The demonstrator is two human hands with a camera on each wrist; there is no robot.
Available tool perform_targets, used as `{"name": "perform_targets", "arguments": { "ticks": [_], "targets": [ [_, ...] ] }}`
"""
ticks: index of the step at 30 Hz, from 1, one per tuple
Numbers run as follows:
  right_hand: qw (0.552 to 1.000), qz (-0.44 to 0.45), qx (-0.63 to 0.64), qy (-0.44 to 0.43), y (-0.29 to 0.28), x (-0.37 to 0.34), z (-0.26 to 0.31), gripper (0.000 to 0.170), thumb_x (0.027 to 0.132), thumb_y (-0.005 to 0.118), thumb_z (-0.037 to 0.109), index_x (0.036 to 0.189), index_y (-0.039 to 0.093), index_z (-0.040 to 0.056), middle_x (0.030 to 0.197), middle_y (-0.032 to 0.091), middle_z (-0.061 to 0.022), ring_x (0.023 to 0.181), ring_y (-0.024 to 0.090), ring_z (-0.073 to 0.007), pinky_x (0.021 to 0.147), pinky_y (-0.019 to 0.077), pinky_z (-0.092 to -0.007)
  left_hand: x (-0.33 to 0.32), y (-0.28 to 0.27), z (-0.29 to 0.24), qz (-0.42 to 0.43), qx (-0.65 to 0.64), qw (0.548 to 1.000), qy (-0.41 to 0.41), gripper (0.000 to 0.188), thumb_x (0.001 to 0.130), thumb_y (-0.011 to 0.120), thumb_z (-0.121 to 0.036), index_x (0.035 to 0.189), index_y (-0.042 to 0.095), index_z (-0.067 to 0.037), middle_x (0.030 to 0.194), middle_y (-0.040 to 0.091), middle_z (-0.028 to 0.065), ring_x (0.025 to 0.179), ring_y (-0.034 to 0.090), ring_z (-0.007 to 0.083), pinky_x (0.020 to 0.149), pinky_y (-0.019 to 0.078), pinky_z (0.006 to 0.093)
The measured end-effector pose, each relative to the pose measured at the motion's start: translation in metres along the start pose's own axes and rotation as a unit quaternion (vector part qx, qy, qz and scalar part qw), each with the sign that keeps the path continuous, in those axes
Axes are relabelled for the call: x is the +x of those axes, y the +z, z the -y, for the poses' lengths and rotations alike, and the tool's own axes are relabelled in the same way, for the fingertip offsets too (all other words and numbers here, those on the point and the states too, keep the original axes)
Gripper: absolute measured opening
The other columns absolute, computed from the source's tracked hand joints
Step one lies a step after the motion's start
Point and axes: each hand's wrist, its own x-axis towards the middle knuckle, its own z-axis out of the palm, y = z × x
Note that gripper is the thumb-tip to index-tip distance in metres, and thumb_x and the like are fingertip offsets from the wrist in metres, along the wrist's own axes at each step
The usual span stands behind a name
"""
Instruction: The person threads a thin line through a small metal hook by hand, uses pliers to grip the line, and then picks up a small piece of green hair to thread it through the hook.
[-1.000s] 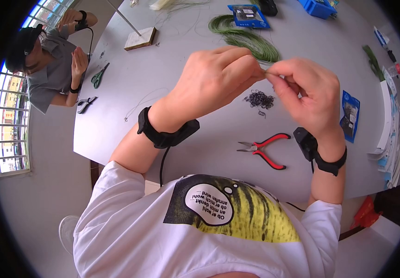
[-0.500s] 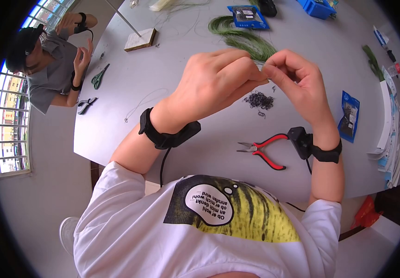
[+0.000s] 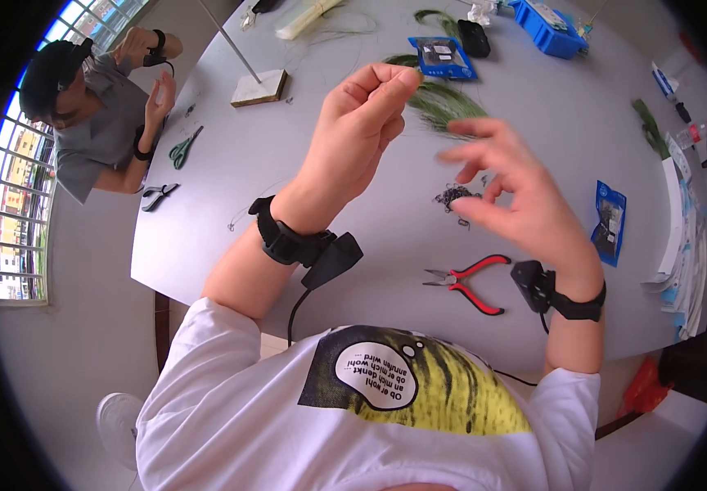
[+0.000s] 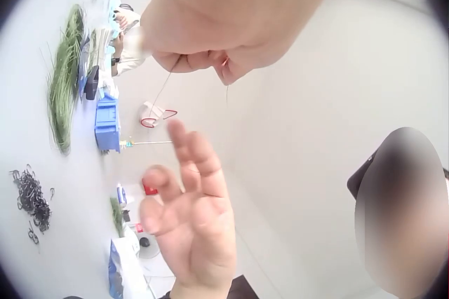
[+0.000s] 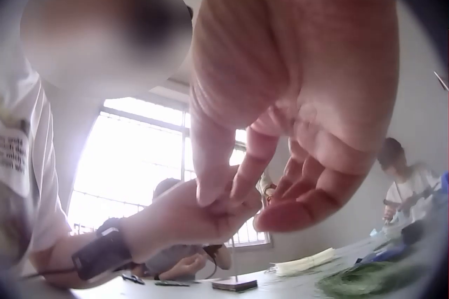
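Note:
My left hand [image 3: 355,135] is raised over the table with curled fingers, and it pinches a thin line [image 4: 167,83] that trails from the fingertips in the left wrist view. To its right my right hand [image 3: 517,192] is blurred, fingers spread and apart from the left hand. Nothing shows between the right fingers. Beneath the right hand lies a pile of small black wire clips [image 3: 453,195], partly covered by the thumb. Red-handled pliers [image 3: 452,279] rest nearer the body with their handles spread. A bundle of green strands [image 3: 450,106] lies beyond the hands.
One blue packet [image 3: 445,59] overlaps the green bundle; another blue packet [image 3: 610,222] lies right. A blue bin [image 3: 546,31] stands at the back. Left are a rod on a block [image 3: 258,88], green scissors [image 3: 180,151] and dark pliers [image 3: 155,197]. Another person [image 3: 96,123] sits there.
The hands were together at the fingertips; now they are apart. My left hand has turned and risen, while the right has opened and moved down toward the black pile. The head view has shifted slightly.

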Motion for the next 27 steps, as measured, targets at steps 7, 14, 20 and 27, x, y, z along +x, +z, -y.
{"name": "perform_targets", "arguments": {
  "ticks": [7, 14, 20, 27],
  "targets": [
    [0.987, -0.051, -0.125, 0.089, -0.016, -0.041, 0.004, 0.043, 0.078, 0.073, 0.008, 0.118, 0.061, 0.0033, 0.121, 0.056, -0.0105, 0.091, 0.062, -0.0202, 0.070, 0.0517, -0.0286, 0.001, 0.000, 0.002, 0.009, 0.140, 0.988, 0.058, 0.012, 0.098, 0.063, -0.018, 0.095, 0.061, -0.007, 0.070, 0.040, -0.0108, 0.062, 0.029, 0.0007, 0.055, 0.0236, 0.0190],
    [0.958, 0.085, -0.268, 0.057, 0.020, -0.077, -0.012, 0.055, 0.067, 0.083, 0.022, 0.116, 0.061, 0.0054, 0.118, 0.055, -0.0082, 0.111, 0.053, -0.0270, 0.092, 0.0441, -0.0403, -0.004, 0.003, 0.006, 0.035, 0.234, 0.966, 0.107, 0.012, 0.096, 0.065, -0.014, 0.095, 0.061, -0.003, 0.074, 0.048, -0.0103, 0.067, 0.036, -0.0020, 0.059, 0.0293, 0.0156],
    [0.958, 0.108, -0.258, 0.062, 0.025, -0.078, -0.007, 0.055, 0.066, 0.083, 0.020, 0.114, 0.061, 0.0067, 0.113, 0.054, -0.0078, 0.108, 0.053, -0.0269, 0.089, 0.0456, -0.0400, -0.003, 0.003, 0.002, 0.009, 0.241, 0.954, 0.177, 0.010, 0.096, 0.065, -0.010, 0.095, 0.061, -0.001, 0.074, 0.048, -0.0090, 0.066, 0.036, -0.0016, 0.060, 0.0307, 0.0147],
    [0.961, 0.087, -0.260, 0.046, 0.025, -0.077, -0.023, 0.031, 0.074, 0.065, 0.009, 0.105, 0.061, 0.0042, 0.102, 0.056, -0.0111, 0.099, 0.055, -0.0298, 0.083, 0.0490, -0.0391, -0.009, 0.006, 0.000, 0.033, 0.296, 0.931, 0.212, 0.008, 0.094, 0.065, -0.007, 0.094, 0.061, 0.000, 0.068, 0.046, -0.0089, 0.062, 0.035, -0.0009, 0.055, 0.0288, 0.0165]
  ]
}}
